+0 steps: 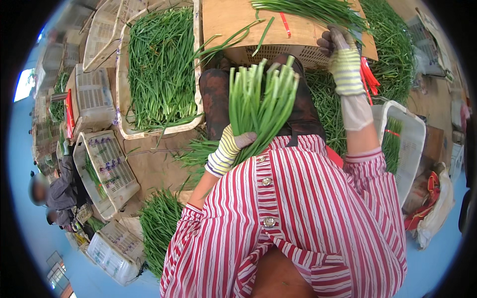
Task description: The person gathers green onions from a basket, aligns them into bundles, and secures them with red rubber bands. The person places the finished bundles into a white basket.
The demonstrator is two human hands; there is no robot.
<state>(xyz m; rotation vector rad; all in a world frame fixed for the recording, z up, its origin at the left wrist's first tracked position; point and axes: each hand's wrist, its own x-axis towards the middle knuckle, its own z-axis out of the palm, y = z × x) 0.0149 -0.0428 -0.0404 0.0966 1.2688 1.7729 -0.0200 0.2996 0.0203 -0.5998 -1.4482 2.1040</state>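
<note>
My left hand, in a striped knit glove, is closed around a bunch of green garlic chives. The pale cut ends of the bunch fan out away from me over my lap, and its leafy part runs down against my shirt. Beside the front edge of a wooden board is my right hand, gloved the same way, with its fingers bent. It is close to a pile of chives on the board; whether it grips anything is unclear. A red tie strip and a few loose blades lie on the board.
A plastic crate full of chives stands at the left. Red strips hang by the board's right side. Loose chives are heaped at the right, near another crate holding a tied bundle. Another person sits far left.
</note>
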